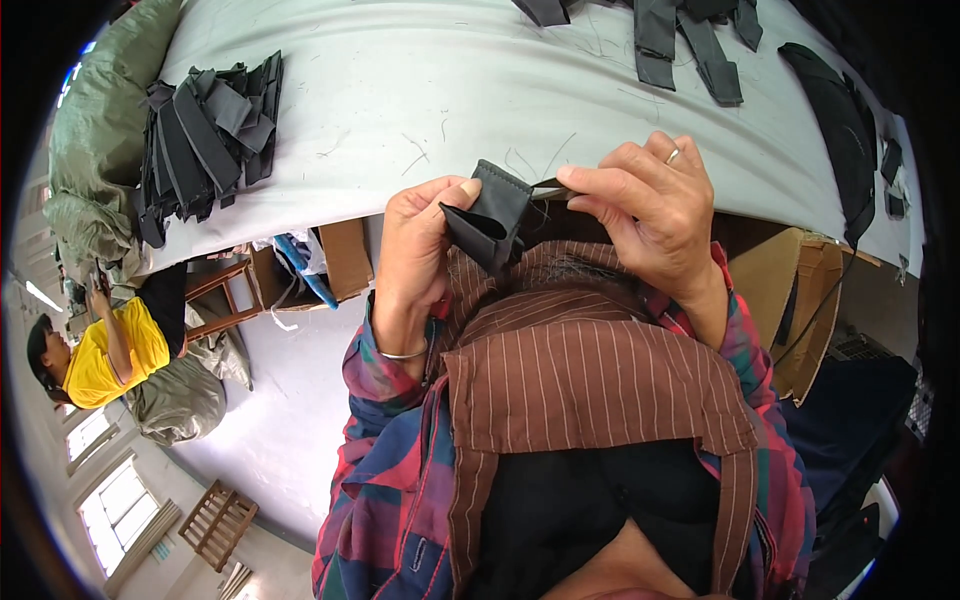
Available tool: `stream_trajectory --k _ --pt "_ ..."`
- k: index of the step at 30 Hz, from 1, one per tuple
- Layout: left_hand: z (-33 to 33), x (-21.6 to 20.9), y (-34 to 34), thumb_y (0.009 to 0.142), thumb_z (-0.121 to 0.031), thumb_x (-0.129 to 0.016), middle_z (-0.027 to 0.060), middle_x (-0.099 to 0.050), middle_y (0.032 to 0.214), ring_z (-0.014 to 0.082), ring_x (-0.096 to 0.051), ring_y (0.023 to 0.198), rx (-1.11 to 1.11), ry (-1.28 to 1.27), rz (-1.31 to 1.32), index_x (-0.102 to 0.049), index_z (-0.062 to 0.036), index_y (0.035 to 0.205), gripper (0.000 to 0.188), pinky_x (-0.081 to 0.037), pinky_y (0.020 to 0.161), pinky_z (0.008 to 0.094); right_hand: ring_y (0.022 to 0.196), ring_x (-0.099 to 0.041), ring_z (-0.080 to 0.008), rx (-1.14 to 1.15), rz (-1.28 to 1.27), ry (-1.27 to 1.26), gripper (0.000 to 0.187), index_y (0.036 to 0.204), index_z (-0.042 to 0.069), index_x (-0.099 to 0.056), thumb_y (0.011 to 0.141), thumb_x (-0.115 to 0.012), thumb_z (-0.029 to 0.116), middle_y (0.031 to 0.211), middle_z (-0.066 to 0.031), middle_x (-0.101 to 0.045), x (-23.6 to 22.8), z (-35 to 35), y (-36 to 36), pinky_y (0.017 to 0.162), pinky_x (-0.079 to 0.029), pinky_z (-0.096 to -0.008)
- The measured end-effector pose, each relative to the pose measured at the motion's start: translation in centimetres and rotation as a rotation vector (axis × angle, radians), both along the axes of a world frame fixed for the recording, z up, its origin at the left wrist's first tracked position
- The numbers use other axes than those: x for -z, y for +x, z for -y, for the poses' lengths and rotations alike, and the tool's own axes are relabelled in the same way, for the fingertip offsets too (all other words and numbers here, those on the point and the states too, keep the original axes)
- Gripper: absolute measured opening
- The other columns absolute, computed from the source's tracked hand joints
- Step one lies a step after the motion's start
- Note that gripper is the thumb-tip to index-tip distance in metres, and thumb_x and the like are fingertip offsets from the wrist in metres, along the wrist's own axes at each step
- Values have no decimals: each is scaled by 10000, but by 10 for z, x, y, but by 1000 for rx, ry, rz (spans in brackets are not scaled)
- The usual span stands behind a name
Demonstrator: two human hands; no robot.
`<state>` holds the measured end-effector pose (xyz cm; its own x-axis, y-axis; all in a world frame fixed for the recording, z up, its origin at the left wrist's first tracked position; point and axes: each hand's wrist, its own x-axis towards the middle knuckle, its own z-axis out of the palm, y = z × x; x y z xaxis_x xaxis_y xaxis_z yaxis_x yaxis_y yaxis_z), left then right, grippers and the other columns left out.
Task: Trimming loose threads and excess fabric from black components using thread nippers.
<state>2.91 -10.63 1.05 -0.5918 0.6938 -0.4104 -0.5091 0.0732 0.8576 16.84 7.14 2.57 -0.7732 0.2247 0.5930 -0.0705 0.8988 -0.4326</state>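
A folded black fabric strip with a stitched edge hangs in front of me, just off the near edge of the cloth-covered table. My left hand pinches it between thumb and fingers at its left side. A narrow dark end runs from the strip to my right hand, whose thumb and index finger close on it. The lower part of the strip folds open into a loop. My right palm is turned inward, and its other fingers are curled.
A pile of black fabric strips lies at the table's left, beside a large green sack. More dark strips lie at the far right, near a black bag. Cardboard boxes stand below the table. A person in yellow works at left.
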Motion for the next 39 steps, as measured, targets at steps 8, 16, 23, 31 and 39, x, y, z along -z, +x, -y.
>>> stream_trajectory --k 8,16,23,31,39 --pt "0 0 2 884 -161 -608 3 -623 661 54 -533 556 -20 -2 -9 -667 0 802 190 -413 540 194 619 -446 -140 -22 -5 57 248 875 216 -709 635 -764 186 671 89 -542 1 0 1 634 -306 -284" --pt "-1 0 2 885 -161 -610 6 -629 676 56 -540 562 -32 9 12 -666 0 808 187 -417 543 192 603 -442 -128 8 -98 90 267 858 229 -714 607 -757 152 677 93 -545 7 3 0 626 -302 -281" --pt "0 2 3 887 -165 -611 4 -628 678 53 -535 562 -39 3 33 -665 -2 810 188 -411 543 190 607 -444 -139 -26 -73 45 249 864 210 -712 625 -759 157 670 81 -540 8 4 0 625 -303 -287" --pt "-2 3 3 884 -142 -611 -4 -629 670 42 -526 561 -25 -9 3 -680 6 823 175 -405 540 185 632 -457 -158 -22 -29 -67 219 869 176 -698 661 -763 170 661 47 -544 10 4 0 616 -307 -299" --pt "-5 10 6 887 -148 -617 -5 -635 681 30 -519 566 -75 -19 -28 -680 16 819 189 -399 527 183 589 -464 -172 -38 -73 -142 244 876 159 -687 647 -770 174 664 33 -539 1 9 -2 575 -307 -305"
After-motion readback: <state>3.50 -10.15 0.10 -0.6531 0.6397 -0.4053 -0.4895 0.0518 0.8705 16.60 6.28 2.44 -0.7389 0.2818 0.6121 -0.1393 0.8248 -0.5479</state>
